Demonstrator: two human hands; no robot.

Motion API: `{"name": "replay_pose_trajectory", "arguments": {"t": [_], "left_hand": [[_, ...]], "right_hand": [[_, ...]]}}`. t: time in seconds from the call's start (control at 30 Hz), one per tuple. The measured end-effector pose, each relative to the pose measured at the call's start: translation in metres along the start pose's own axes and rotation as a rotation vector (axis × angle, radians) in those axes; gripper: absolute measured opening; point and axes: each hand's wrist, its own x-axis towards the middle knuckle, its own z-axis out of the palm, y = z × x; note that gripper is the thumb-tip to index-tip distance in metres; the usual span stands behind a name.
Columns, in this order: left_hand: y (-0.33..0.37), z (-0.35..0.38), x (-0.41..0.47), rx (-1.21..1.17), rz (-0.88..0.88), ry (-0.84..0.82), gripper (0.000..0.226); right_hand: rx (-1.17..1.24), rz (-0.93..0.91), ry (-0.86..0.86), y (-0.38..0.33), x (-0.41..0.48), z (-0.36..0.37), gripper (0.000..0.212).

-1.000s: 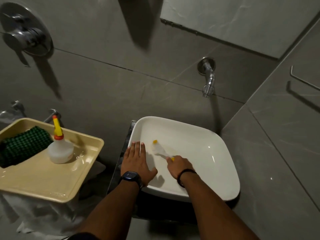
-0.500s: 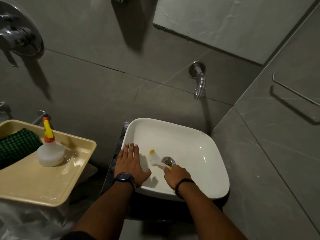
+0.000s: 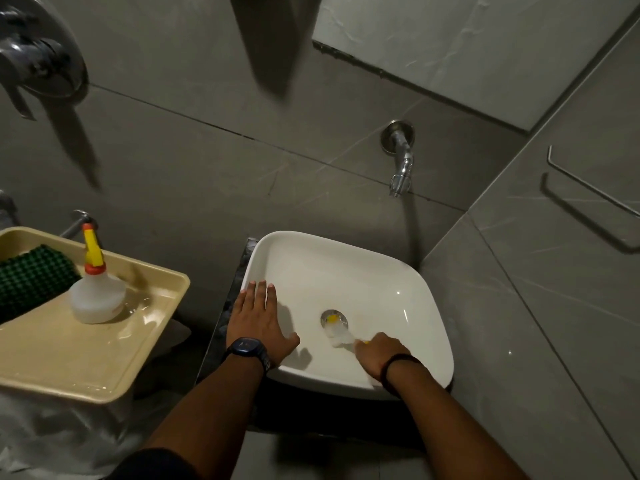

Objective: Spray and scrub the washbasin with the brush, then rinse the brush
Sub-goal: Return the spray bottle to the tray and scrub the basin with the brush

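Brush: light, stiff handle, likely slick when wet; best gripped at the handle's rear end. Pale, blurred head with yellow tip over the drain, centre of the white washbasin. Right hand clamped on the handle at 5 o'clock. Left hand flat, fingers spread, on the rim at 9 o'clock.

Dim, hard shadows, soft blur

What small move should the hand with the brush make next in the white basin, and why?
Probably sweep the small yellow-handled brush away from the metal drain toward the far wall of the white ceramic washbasin. The right hand holds it with its head at the drain, the left hand rests flat on the rim, and no water runs from the chrome wall tap.
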Motion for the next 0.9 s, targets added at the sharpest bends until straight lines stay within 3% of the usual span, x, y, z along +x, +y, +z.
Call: {"name": "replay_pose_trajectory", "arguments": {"t": [0.1, 0.2, 0.43, 0.57, 0.67, 0.73, 0.8, 0.9], "left_hand": [[0.001, -0.001, -0.002, -0.018, 0.0, 0.006, 0.102], [0.001, 0.001, -0.001, -0.01, 0.002, 0.004, 0.102], [-0.003, 0.002, 0.003, -0.015, -0.004, 0.029, 0.105], [-0.002, 0.002, 0.005, 0.004, -0.025, -0.005, 0.106], [0.0, 0.001, 0.002, 0.021, -0.037, -0.006, 0.106], [0.001, 0.002, 0.001, 0.029, -0.038, 0.013, 0.105], [0.001, 0.004, 0.0, 0.03, -0.046, 0.015, 0.104], [0.002, 0.007, 0.005, 0.045, -0.055, 0.027, 0.103]], "right_hand": [[0.035, -0.132, -0.106, -0.023, -0.007, 0.01, 0.059], [0.038, -0.156, -0.04, -0.041, -0.003, 0.025, 0.055], [-0.034, 0.14, 0.166, 0.013, 0.025, -0.012, 0.044], [-0.097, 0.143, -0.049, 0.027, 0.015, -0.037, 0.05], [0.079, 0.064, -0.313, 0.012, -0.006, -0.044, 0.03], [0.201, 0.012, -0.394, -0.002, -0.014, -0.029, 0.032], [0.262, -0.077, -0.292, -0.016, -0.008, -0.002, 0.043], [0.287, -0.121, 0.005, -0.027, 0.011, 0.02, 0.049]]}}
